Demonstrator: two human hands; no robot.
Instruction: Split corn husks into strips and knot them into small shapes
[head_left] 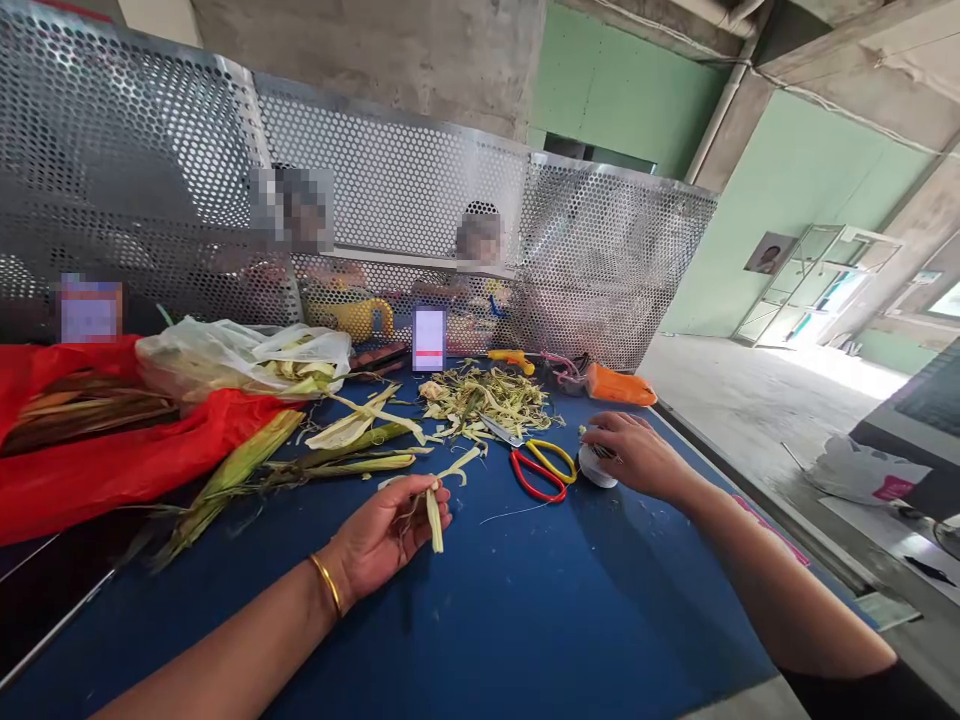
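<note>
Pinched between the thumb and fingers of my left hand is a pale folded corn husk strip, its lower end hanging down. My right hand is closed over the top of a small white spool of thread at the right side of the table. Just left of the spool lie scissors with one red and one yellow handle loop, blades pointing away to the left. A thin thread end trails on the table below them.
A heap of husk scraps covers the table's far middle. Long corn husks, a red bag and a clear plastic bag lie left. A yellow glue gun, an orange item and a phone stand before the perforated metal screen.
</note>
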